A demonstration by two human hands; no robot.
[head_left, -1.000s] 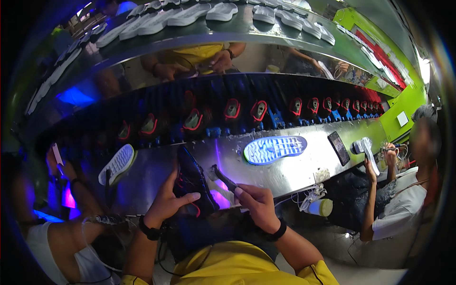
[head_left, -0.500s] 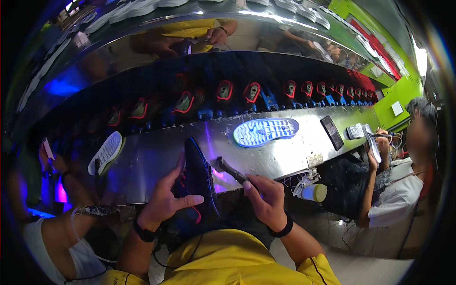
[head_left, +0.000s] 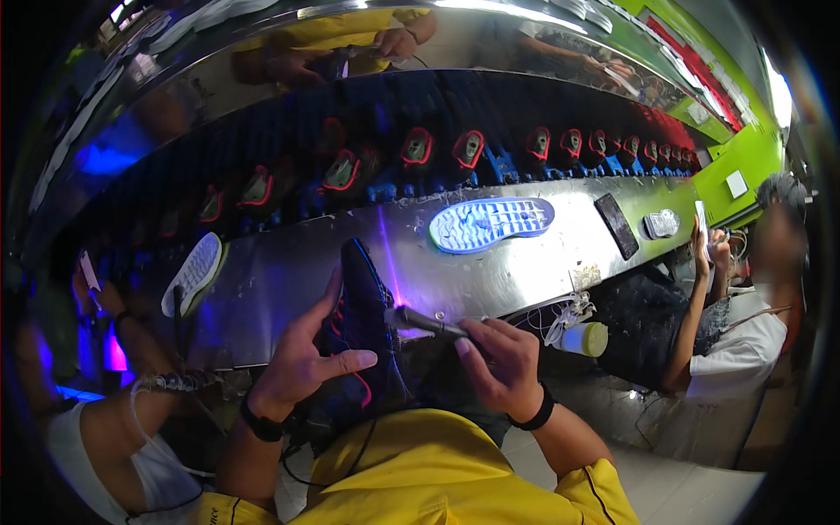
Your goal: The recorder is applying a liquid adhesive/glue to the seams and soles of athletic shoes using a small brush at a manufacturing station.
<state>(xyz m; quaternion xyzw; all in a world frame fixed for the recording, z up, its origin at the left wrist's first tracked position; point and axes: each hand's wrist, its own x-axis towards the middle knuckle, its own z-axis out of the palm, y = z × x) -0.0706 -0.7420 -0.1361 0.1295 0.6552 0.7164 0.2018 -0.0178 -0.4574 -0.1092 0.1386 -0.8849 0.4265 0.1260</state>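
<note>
A dark shoe upper [head_left: 363,293] with pink-red laces stands toe-up in front of my body. My left hand [head_left: 302,359] is closed round its left side, the thumb lying across it. In my right hand [head_left: 506,372], thumb and fingers pinch the dark grey handle of a brush [head_left: 429,322]. The brush head is at the right edge of the upper and seems to touch it; its bristles are hard to make out. Beyond them, a white-blue shoe sole [head_left: 494,225] lies tread-up on the metal bench [head_left: 302,271].
Another sole [head_left: 194,273] lies at the bench's left. A black phone [head_left: 617,226] and a small clear block [head_left: 662,224] are to the right. A lidded cup [head_left: 584,339] hangs near cables. Red-rimmed shoes [head_left: 417,147] line the back. Co-workers sit on both sides; the right one holds a sole [head_left: 701,229].
My right hand has moved slightly right and down, and the brush lies flatter, its head lower along the upper's edge. The co-worker at right has raised and turned the sole. My left hand keeps its hold.
</note>
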